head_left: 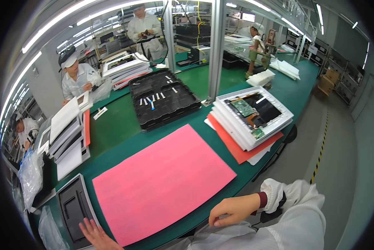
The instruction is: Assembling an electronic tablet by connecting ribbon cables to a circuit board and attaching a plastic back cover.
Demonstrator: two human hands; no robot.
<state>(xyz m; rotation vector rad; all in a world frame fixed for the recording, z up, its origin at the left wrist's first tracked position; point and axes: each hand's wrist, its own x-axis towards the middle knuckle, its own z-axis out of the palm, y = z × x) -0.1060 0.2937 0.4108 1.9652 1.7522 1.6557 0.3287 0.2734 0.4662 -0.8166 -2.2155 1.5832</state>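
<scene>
My left hand [98,236] is at the lower left with its fingers spread, holding nothing. Its fingertips lie over or on the near edge of a dark grey moulded panel [72,204] with a light rim; whether they touch cannot be told. My right hand [233,208] hangs loosely in front of the bench edge, its fingers bent downward and the thumb apart, with nothing seen in it. Between and beyond both hands, a large pink sheet [164,183] lies flat on the green bench [112,152].
A stack of white-framed units with exposed circuit boards [253,114] stands at right. A black tray [164,104] holds several small flat cables. Stacked panels [72,127] and plastic bags [30,175] are at left. A metal post [215,50] rises behind. Several people work beyond the bench.
</scene>
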